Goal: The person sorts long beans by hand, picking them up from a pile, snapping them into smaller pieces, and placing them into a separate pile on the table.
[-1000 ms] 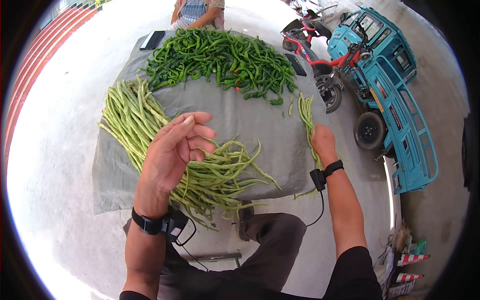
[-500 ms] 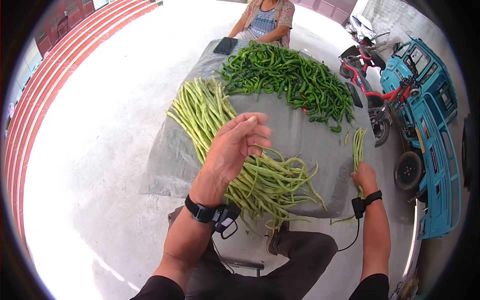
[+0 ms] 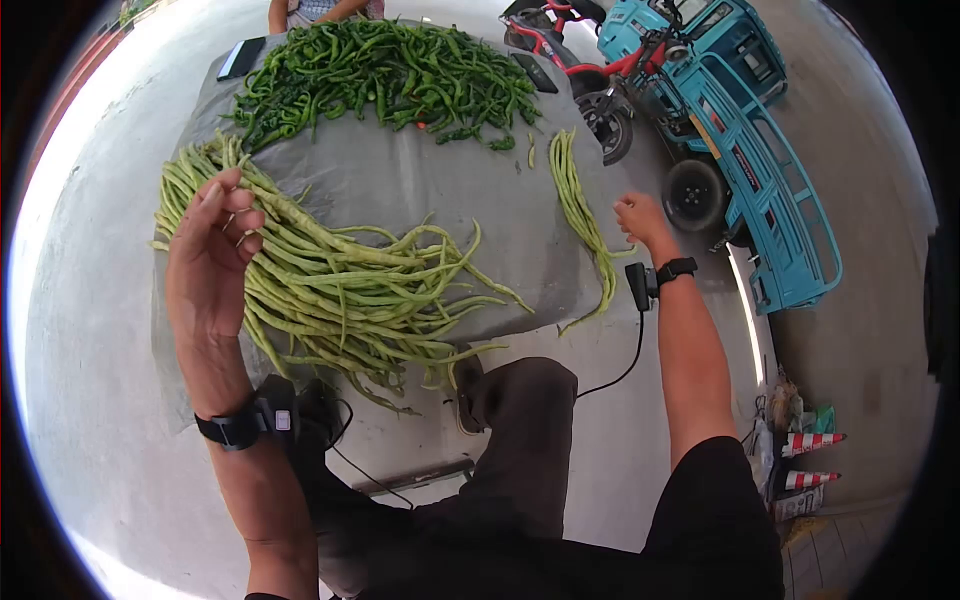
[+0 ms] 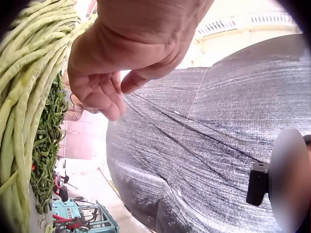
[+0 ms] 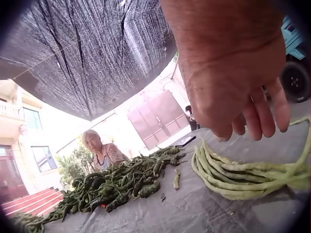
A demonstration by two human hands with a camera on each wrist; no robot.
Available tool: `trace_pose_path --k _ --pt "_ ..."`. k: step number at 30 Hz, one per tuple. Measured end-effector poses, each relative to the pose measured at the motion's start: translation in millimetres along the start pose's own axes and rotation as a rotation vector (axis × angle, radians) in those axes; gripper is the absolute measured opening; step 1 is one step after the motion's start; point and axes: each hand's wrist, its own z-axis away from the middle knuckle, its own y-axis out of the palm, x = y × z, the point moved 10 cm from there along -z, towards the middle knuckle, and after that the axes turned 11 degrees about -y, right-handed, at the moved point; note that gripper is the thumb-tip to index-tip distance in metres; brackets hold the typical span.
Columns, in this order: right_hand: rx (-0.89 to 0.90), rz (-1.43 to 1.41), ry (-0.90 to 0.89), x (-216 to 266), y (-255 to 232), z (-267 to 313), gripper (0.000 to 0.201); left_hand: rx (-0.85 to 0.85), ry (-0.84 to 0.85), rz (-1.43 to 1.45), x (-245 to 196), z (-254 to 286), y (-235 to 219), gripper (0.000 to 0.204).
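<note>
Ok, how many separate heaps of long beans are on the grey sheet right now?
2. The big heap of long beans lies beside the left hand; a small bunch lies just left of the right hand, near the peppers.

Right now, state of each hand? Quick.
Left hand: open, fingers loosely bent, raised above the long beans, holding nothing.
Right hand: open, empty, lifted just beside the small bunch of beans.
</note>
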Motion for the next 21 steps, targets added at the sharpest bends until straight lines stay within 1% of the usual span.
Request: trace_pose_path --k 1,2,4,6,7,8,11,14,18,20,21 --pt "-0.028 -0.044 0.004 -12.4 -3.5 -0.7 0.031 -0.019 0.013 0.003 -3.6 1.5 -0.9 0.028" --pt "-0.008 -0.001 -0.031 -21.9 -5.0 2.3 0.029 -0.04 0.029 0.008 -8.1 1.9 -2.3 0.027" --pt "0.037 0.098 -0.102 -47.1 -7.1 12.9 0.027 -0.03 0.027 0.017 -7.0 -1.6 -4.9 0.027" --pt "-0.007 0.124 -0.202 -78.8 3.2 18.6 0.03 -0.042 0.013 0.026 -2.9 -2.5 -3.3 0.026" --pt "-0.026 0.137 -0.254 -78.0 4.4 27.0 0.031 -0.04 0.012 0.033 -0.9 -2.6 -1.1 0.026" --pt "0.004 0.152 -0.16 -90.7 9.8 31.7 0.036 -0.039 0.012 0.038 0.5 -2.7 1.0 0.025" --pt "-0.041 0.323 -0.265 -76.8 18.3 51.6 0.04 -0.02 0.013 0.031 3.2 -2.3 9.3 0.024" --pt "-0.006 0.414 -0.361 -71.5 35.1 57.4 0.04 -0.01 0.011 0.028 7.9 -5.9 11.7 0.024" --pt "-0.055 0.424 -0.38 -62.6 32.9 63.2 0.028 -0.037 0.028 0.032 8.8 -10.5 8.7 0.024" --pt "-0.056 0.44 -0.361 -59.9 27.0 60.7 0.023 -0.047 0.037 0.04 8.6 -10.3 7.9 0.024" --pt "-0.023 0.464 -0.374 -54.5 26.3 60.4 0.021 -0.048 0.043 0.047 7.9 -10.7 6.2 0.024"
